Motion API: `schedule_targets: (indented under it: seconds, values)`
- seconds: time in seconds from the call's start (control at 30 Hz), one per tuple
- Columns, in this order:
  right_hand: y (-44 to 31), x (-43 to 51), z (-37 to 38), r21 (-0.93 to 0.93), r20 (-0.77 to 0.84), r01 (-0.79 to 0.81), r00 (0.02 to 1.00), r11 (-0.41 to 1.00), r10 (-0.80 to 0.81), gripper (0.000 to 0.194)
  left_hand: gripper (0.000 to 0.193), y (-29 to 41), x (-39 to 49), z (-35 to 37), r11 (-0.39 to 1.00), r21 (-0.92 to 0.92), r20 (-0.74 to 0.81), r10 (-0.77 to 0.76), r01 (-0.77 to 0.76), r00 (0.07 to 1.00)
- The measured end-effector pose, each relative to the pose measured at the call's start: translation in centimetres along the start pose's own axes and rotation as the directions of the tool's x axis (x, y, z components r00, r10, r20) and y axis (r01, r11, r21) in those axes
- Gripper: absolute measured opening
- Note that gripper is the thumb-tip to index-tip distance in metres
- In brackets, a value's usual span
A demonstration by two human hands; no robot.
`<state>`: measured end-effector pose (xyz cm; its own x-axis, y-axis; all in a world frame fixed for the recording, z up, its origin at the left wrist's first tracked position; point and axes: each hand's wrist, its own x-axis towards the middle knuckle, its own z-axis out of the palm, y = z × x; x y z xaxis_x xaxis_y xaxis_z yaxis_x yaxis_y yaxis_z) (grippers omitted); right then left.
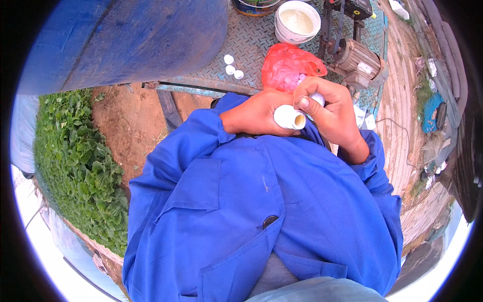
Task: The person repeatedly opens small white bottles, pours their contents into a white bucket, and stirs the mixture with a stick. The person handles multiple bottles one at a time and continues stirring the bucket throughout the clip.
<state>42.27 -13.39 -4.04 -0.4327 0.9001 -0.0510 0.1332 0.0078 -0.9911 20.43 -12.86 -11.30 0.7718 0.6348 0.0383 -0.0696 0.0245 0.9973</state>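
My left hand (256,109) is wrapped around a small white plastic bottle (283,116), tilted so that its uncovered mouth points towards me and to the right. My right hand (332,105) is beside it, with the thumb and fingertips close to the bottle's neck. Between the curled fingers of that hand shows a rounded white piece (318,99), probably a cap, partly hidden. Just beyond my hands lies a red plastic bag (281,66), its opening to the right. Several small pale caps (292,81) show in it.
Three white caps (230,70) lie on the diamond-plate metal platform (245,45). A white bucket (298,22) of pale liquid stands behind the bag. An electric motor (358,62) with a belt is at right. A large blue drum (132,41) fills the upper left, above leafy green plants (83,166).
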Motion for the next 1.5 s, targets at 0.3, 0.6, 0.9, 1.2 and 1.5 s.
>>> schedule_targets:
  seconds: [0.3, 0.6, 0.9, 1.2, 1.5]
  values:
    - [3.7, -0.5, -3.0, 0.138, -0.258, -0.080, 0.959, 0.987, 0.114, 0.017, 0.030, -0.1, 0.3, -0.1, 0.990, 0.015, -0.046, 0.141, -0.140, 0.989]
    - [27.4, -26.3, -11.7, -0.895, -0.077, -0.414, 0.504, 0.163, 0.860, 0.025, 0.035, -0.5, -0.1, -1.0, 0.995, -0.042, -0.175, 0.085, -0.094, 0.981]
    - [20.5, -7.8, -4.6, -0.444, -0.263, -0.138, 0.965, 0.885, 0.019, 0.051, 0.043, -4.4, 3.7, -1.1, 0.992, 0.099, -0.379, 0.109, -0.077, 0.919]
    - [16.9, 4.6, 0.0, -0.097, -0.320, 0.019, 0.946, 0.995, -0.049, 0.041, 0.080, -9.2, 8.9, -2.3, 0.987, -0.160, -0.458, -0.047, -0.030, 0.888]
    - [26.2, 10.6, -10.0, -0.459, -0.542, -0.425, 0.830, 0.780, 0.133, 0.054, 0.077, 3.9, 0.8, -11.8, 0.256, 0.869, -0.424, 0.826, 0.424, 0.371]
